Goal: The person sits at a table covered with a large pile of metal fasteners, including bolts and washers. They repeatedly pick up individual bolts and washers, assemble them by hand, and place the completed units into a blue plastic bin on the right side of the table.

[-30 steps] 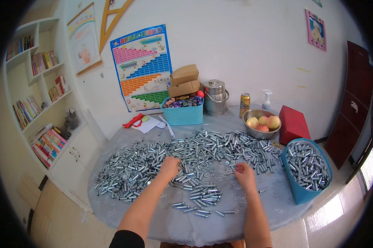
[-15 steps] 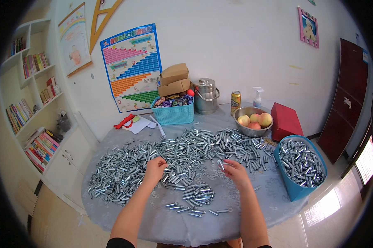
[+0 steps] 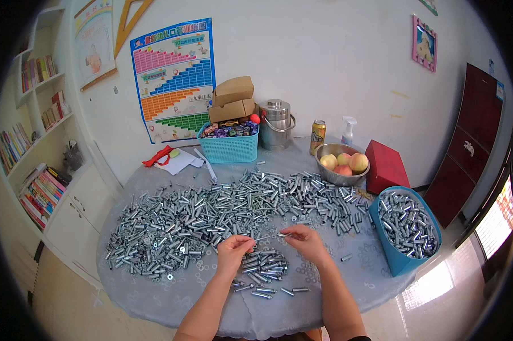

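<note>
Pinching a small silver bolt [image 3: 285,234] between thumb and fingertips, the right hand [image 3: 305,243] hovers just above the counter [image 3: 347,284], its fingers curled closed around the piece. Just to its left, the left hand [image 3: 232,252] is drawn into a loose pinch too (whatever it grips is too small to make out). Directly below and between both hands lies a small heap of sorted bolts [image 3: 261,271], close together and mostly lined up. Beyond the hands spreads a wide pile of loose metal sleeves and bolts [image 3: 211,210], reaching far to the left and right of them. Off to the right of the right hand, a blue bin [image 3: 405,262] stands full of the same silver parts. Farther away, past the pile, sit a metal bowl of peaches [image 3: 342,165], a teal basket [image 3: 229,149], a steel pot [image 3: 275,126] and a red box [image 3: 386,166].
</note>
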A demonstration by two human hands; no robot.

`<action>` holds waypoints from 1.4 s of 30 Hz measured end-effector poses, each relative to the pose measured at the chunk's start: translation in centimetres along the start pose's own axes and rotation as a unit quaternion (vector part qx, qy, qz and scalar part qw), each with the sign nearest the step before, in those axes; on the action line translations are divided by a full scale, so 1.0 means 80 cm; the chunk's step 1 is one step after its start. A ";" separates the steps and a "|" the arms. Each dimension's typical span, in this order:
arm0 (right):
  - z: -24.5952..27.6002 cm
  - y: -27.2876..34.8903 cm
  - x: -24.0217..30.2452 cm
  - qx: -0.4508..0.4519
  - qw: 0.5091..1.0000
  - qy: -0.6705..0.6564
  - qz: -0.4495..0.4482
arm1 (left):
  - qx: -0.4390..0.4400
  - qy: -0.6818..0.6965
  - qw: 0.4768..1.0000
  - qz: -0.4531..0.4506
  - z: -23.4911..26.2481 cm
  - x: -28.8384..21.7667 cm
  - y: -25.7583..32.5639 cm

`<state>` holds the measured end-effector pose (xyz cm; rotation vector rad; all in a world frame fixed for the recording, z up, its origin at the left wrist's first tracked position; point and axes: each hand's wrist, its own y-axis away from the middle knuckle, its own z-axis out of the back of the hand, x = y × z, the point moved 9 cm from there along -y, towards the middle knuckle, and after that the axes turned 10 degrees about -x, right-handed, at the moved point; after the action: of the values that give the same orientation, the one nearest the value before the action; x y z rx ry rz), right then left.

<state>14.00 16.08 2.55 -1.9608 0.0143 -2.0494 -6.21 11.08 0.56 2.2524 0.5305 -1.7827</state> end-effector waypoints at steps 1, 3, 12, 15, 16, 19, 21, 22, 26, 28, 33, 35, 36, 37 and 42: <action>-0.004 0.002 0.009 -0.001 0.999 0.019 0.032 | 0.001 0.000 1.000 0.001 0.001 0.002 0.001; -0.014 0.005 0.022 0.020 0.996 0.067 0.054 | 0.001 0.002 1.000 0.001 0.002 0.000 0.005; -0.035 0.015 0.040 0.053 0.989 0.096 0.102 | 0.015 -0.044 0.999 0.011 -0.003 -0.001 0.014; -0.046 0.015 0.030 0.064 0.993 0.069 0.068 | 0.024 0.003 0.998 0.053 -0.010 0.009 0.020; -0.050 0.016 0.024 0.064 0.995 0.059 0.053 | 0.027 0.024 0.997 0.072 -0.012 0.014 0.022; -0.053 0.016 0.020 0.046 0.997 0.007 0.061 | 0.046 0.013 0.997 0.066 -0.021 0.011 0.028; -0.052 0.018 0.009 0.043 0.999 -0.027 -0.005 | 0.050 0.032 0.995 0.083 -0.024 0.010 0.029; -0.054 0.019 0.005 0.044 0.997 -0.044 -0.039 | 0.049 0.043 0.994 0.090 -0.023 0.008 0.030; -0.001 -0.003 -0.001 -0.114 0.993 -0.016 0.029 | -0.032 0.078 0.989 0.119 -0.003 0.006 0.023; 0.023 -0.006 -0.011 -0.152 0.981 0.114 0.047 | -0.040 0.096 0.987 0.126 0.003 0.005 0.019; 0.004 0.002 0.000 -0.115 0.932 0.317 0.135 | -0.042 0.112 0.984 0.130 0.003 0.005 0.018; -0.007 0.000 0.001 -0.092 0.914 0.364 0.155 | -0.037 0.117 0.984 0.132 0.002 0.005 0.019; -0.012 0.000 0.001 -0.080 0.904 0.386 0.165 | -0.035 0.119 0.983 0.133 0.001 0.005 0.020; -0.012 -0.001 0.000 -0.083 0.901 0.392 0.166 | -0.033 0.118 0.984 0.133 0.001 0.004 0.020; -0.004 0.001 -0.003 -0.088 0.899 0.408 0.130 | -0.028 0.123 0.983 0.136 0.000 0.003 0.021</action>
<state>13.68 15.99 2.29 -0.9556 0.6212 -2.5625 -5.46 9.56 0.23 2.3877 0.2914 -1.3534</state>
